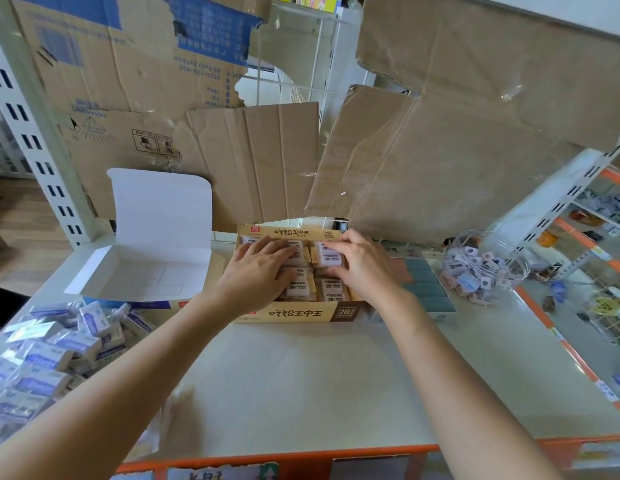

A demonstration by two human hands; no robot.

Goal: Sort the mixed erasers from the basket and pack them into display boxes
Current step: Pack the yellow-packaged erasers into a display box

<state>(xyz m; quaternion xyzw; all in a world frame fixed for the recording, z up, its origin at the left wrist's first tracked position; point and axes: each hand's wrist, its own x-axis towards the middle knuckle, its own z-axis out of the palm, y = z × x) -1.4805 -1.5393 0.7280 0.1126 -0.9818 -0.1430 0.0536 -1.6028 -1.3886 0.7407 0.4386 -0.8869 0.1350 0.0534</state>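
Observation:
A tan display box (294, 315) marked 2B stands on the white shelf top, filled with wrapped white erasers (332, 291). My left hand (258, 268) lies flat on the erasers in the box's left half, fingers straight. My right hand (358, 265) reaches over the right half, and its curled fingers and thumb pinch one white eraser (329, 258) near the back row. A heap of blue-and-white wrapped erasers (55, 344) lies at the left. An open white box (142, 275) with its lid up stands left of the tan box.
A clear plastic jar (481, 268) of small erasers lies on its side at the right. A tray of teal and pink blocks (422, 282) sits beside the tan box. Cardboard sheets (440, 161) cover the shelving behind. The orange shelf edge (301, 457) runs along the front.

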